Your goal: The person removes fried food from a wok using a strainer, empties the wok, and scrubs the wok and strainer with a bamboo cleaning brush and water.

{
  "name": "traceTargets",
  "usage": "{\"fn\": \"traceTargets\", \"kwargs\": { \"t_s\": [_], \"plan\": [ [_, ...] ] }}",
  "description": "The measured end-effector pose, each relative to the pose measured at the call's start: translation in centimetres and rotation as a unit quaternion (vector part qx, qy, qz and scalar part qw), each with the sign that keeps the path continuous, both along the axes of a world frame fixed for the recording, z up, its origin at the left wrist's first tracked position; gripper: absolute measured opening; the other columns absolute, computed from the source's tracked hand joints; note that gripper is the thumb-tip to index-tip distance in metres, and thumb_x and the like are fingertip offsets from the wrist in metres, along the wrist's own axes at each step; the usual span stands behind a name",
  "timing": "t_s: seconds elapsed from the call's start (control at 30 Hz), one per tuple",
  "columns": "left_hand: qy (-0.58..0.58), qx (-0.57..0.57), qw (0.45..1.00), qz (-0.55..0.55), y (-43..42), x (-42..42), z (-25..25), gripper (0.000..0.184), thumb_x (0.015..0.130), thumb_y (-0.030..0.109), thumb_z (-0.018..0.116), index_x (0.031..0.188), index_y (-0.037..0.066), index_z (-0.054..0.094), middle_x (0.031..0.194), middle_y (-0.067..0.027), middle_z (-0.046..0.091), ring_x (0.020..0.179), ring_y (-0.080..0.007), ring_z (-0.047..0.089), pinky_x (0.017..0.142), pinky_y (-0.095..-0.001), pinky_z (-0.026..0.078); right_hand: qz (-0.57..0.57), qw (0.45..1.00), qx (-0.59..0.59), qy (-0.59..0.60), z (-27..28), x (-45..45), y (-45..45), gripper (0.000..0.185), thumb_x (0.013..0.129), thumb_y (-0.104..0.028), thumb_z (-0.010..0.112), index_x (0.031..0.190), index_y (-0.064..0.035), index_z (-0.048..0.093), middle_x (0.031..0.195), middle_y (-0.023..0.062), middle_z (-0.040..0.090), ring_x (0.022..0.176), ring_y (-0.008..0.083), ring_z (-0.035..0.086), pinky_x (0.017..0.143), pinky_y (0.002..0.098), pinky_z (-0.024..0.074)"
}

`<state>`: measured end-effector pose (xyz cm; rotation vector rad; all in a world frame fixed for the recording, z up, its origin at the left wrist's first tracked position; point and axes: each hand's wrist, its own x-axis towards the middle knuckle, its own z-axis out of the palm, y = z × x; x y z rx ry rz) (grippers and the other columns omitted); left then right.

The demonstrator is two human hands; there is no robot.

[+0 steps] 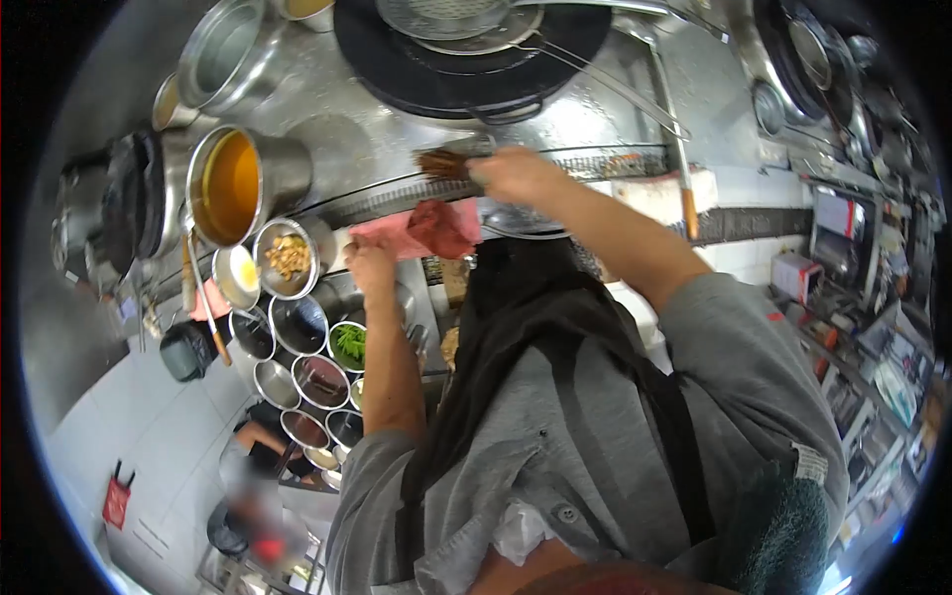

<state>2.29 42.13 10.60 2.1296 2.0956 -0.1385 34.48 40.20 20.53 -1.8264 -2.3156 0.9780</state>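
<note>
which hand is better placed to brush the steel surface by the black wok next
Probably the right hand: it holds the brush at the steel surface near the black wok, while the left hand is at the pink cloth.

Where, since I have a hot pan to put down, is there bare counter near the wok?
Between the wok and the pot of orange liquid, the steel counter is bare. Right of the wok, a strainer handle crosses the counter. Bowls crowd beside the left hand.
</note>
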Motion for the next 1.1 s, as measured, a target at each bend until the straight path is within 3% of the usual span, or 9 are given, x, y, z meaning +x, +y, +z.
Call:
{"fn": "traceTargets", "kwargs": {
  "t_s": [0.2, 0.3, 0.43, 0.6, 0.63, 0.8, 0.9, 0.97, 1.1],
  "plan": [
    [0.0, 0.007, 0.999, 0.045, -0.4, 1.6, 1.4, 0.057, 0.08, 0.03, 0.054, 0.124, -0.007, 0.047, 0.112, -0.0279, 0.05, 0.095, -0.0411, 0.055, 0.086, -0.0451, 0.046, -0.159, 0.949, -0.177, -0.204, 6.4, 18.3, -12.2, 0.03, 0.08, -0.017, 0.056, 0.11, -0.0158, 0.059, 0.097, 0.0134, 0.065, 0.092, 0.0313, 0.062, 0.082, 0.0427, 0.0491],
    [0.001, 0.016, 0.999, 0.044, -0.1, 1.1, 0.2, 0.056, 0.08, 0.03, 0.055, 0.123, -0.006, 0.048, 0.11, -0.0287, 0.051, 0.094, -0.0412, 0.055, 0.085, -0.0446, 0.047, -0.168, 0.953, -0.136, -0.21, 7.6, 19.5, -12.2, 0.034, 0.081, -0.017, 0.054, 0.115, -0.0158, 0.058, 0.095, 0.0142, 0.066, 0.089, 0.0305, 0.063, 0.081, 0.0419, 0.0501],
    [0.014, -0.009, 0.999, 0.048, 0.2, 1.0, 0.7, 0.06, 0.079, 0.033, 0.056, 0.124, -0.006, 0.046, 0.11, -0.0292, 0.053, 0.096, -0.0418, 0.055, 0.085, -0.045, 0.046, -0.101, 0.983, -0.085, -0.125, 5.2, 15.8, -9.9, 0.048, 0.081, -0.013, 0.054, 0.129, -0.0207, 0.05, 0.097, 0.0141, 0.066, 0.092, 0.0294, 0.063, 0.087, 0.0401, 0.0496],
    [0.023, -0.107, 0.993, 0.037, 1.9, -1.2, -0.1, 0.067, 0.075, 0.037, 0.061, 0.127, -0.002, 0.046, 0.107, -0.03, 0.058, 0.101, -0.0428, 0.056, 0.091, -0.0425, 0.044, -0.037, 0.971, -0.161, -0.171, 6.5, 17.1, -10.5, 0.046, 0.084, -0.01, 0.054, 0.13, -0.0164, 0.05, 0.11, 0.0129, 0.062, 0.106, 0.0278, 0.058, 0.091, 0.0384, 0.049],
    [-0.095, -0.129, 0.983, 0.09, 2.0, -1.8, 0.6, 0.068, 0.073, 0.036, 0.065, 0.127, -0.001, 0.049, 0.112, -0.0266, 0.059, 0.107, -0.0388, 0.056, 0.092, -0.0409, 0.044, -0.03, 0.965, -0.167, -0.202, 6.8, 18.9, -11.3, 0.045, 0.084, -0.01, 0.054, 0.129, -0.0153, 0.051, 0.109, 0.0125, 0.063, 0.106, 0.0268, 0.059, 0.091, 0.038, 0.0493],
    [-0.123, 0.028, 0.973, 0.191, -0.9, 1.8, 5.7, 0.063, 0.073, 0.031, 0.067, 0.125, 0.0, 0.052, 0.113, -0.0196, 0.061, 0.098, -0.0351, 0.062, 0.085, -0.0405, 0.048, -0.011, 0.956, -0.186, -0.225, 9.2, 23.8, -12.5, 0.027, 0.084, -0.011, 0.055, 0.11, -0.0103, 0.06, 0.096, 0.0113, 0.066, 0.093, 0.0243, 0.064, 0.081, 0.039, 0.0517],
    [-0.24, 0.142, 0.95, 0.144, -3.0, 7.6, 7.5, 0.044, 0.077, 0.014, 0.063, 0.118, -0.001, 0.056, 0.102, -0.0162, 0.065, 0.085, -0.0279, 0.065, 0.077, -0.0374, 0.05, -0.071, 0.995, -0.03, -0.064, 4.8, 22.6, -13.1, 0.033, 0.081, -0.01, 0.053, 0.114, -0.0127, 0.059, 0.093, 0.0138, 0.065, 0.09, 0.0311, 0.063, 0.08, 0.0411, 0.0513],
    [-0.282, 0.166, 0.942, 0.068, -3.7, 12.3, 7.7, 0.039, 0.077, 0.01, 0.064, 0.114, -0.002, 0.059, 0.091, -0.015, 0.066, 0.079, -0.0249, 0.065, 0.072, -0.0353, 0.05, -0.056, 0.997, -0.041, -0.02, 5.3, 19.7, -12.2, 0.039, 0.08, -0.012, 0.053, 0.118, -0.0168, 0.058, 0.096, 0.0143, 0.065, 0.093, 0.0315, 0.063, 0.081, 0.0422, 0.0507],
    [-0.356, 0.109, 0.927, -0.053, -6.5, 21.5, 9.6, 0.03, 0.079, 0.004, 0.061, 0.108, -0.002, 0.062, 0.074, -0.0133, 0.065, 0.063, -0.022, 0.062, 0.06, -0.0329, 0.049, -0.03, 0.996, -0.034, -0.08, 3.1, 20.1, -12.9, 0.025, 0.077, -0.013, 0.054, 0.099, -0.0102, 0.065, 0.092, 0.0132, 0.067, 0.09, 0.032, 0.063, 0.08, 0.041, 0.0507]
  ]
}}
